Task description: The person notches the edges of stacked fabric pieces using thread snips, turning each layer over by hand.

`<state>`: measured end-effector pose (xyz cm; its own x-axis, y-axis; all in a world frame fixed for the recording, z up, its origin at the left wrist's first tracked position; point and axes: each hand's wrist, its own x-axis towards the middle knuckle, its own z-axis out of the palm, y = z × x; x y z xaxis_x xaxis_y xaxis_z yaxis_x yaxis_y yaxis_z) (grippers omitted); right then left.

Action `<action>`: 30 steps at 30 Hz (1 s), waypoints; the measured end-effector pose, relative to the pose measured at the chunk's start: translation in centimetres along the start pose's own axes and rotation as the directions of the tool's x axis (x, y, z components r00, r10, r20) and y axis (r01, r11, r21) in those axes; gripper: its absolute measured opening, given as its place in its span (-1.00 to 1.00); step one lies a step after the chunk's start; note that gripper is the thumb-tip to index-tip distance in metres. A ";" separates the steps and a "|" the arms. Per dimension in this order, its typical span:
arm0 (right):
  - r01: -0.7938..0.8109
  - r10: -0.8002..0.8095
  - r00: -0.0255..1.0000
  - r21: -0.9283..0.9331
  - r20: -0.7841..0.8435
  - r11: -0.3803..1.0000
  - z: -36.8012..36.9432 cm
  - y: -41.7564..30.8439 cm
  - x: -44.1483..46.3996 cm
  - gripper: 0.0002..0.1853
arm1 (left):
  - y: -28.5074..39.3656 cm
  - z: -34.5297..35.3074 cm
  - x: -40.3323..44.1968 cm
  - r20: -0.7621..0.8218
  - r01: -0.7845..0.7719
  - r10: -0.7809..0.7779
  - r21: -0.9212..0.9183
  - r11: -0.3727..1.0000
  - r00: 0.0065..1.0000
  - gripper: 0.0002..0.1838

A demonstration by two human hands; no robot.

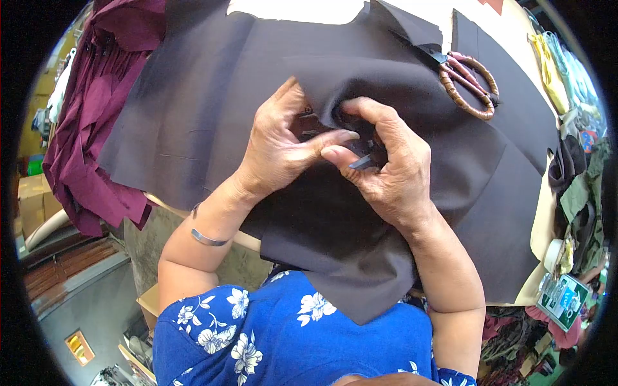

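A large piece of dark brown-black fabric (193, 96) lies spread before me, its near corner hanging over my lap. My left hand (273, 141) is closed on a raised fold of it, with the thumb pointing right. Opposite, my right hand (399, 161) curls its index finger into the same fold, and the two thumb tips nearly meet. A small grey-blue flat sliver (365, 162) sticks out beside the right thumb; I cannot tell what it is. Shadow hides what lies between the palms. Scissors (468, 83) with brown-wrapped handles rest on the fabric at upper right.
Gathered maroon fabric (96, 128) drapes over the table's left edge. The pale table edge (541, 212) shows at the right. Beyond it hang garments (582, 186), near a green-and-white card (564, 302). Cardboard boxes (37, 202) stand at far left.
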<state>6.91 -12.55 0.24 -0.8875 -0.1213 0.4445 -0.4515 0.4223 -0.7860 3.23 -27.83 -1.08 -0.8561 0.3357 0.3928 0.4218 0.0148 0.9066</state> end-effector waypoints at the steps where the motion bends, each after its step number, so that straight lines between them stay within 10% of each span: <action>1: 0.021 -0.021 1.000 0.002 0.003 1.000 0.1 0.2 -0.1 -0.71 | 0.0 0.1 -0.2 -0.015 0.012 -0.012 -0.004 1.000 1.000 -0.53; 4: 0.049 -0.049 0.999 -0.038 -0.019 0.998 0.3 0.9 -0.1 -0.78 | -0.2 -0.3 -0.1 0.067 -0.212 0.202 0.388 0.897 0.977 -0.49; 13: -0.121 0.147 0.982 -0.202 0.119 0.972 0.1 0.6 -0.5 -0.72 | 0.1 0.6 0.4 0.135 -0.390 0.367 0.377 0.840 0.920 -0.27; 19: 0.023 -0.043 0.997 -0.266 -0.070 0.964 0.5 1.5 -0.5 -0.75 | 0.2 1.0 -0.1 0.098 -0.239 0.218 0.407 0.882 0.971 -0.30; 23: -0.190 0.200 0.973 0.088 -0.117 0.978 0.1 1.2 0.3 -0.86 | 0.0 1.5 0.2 0.010 0.139 -0.141 -0.217 0.966 0.990 -0.45; 30: -0.401 0.416 0.909 0.292 0.011 0.868 -0.1 1.4 0.6 -0.83 | 0.0 1.1 0.6 -0.053 0.218 -0.243 -0.288 0.932 0.969 -0.63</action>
<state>5.79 -11.88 -0.58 -0.9958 0.0557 0.0721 -0.0628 0.1530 -0.9862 3.06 -26.62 -1.04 -0.9476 0.2713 0.1684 0.1205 -0.1846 0.9754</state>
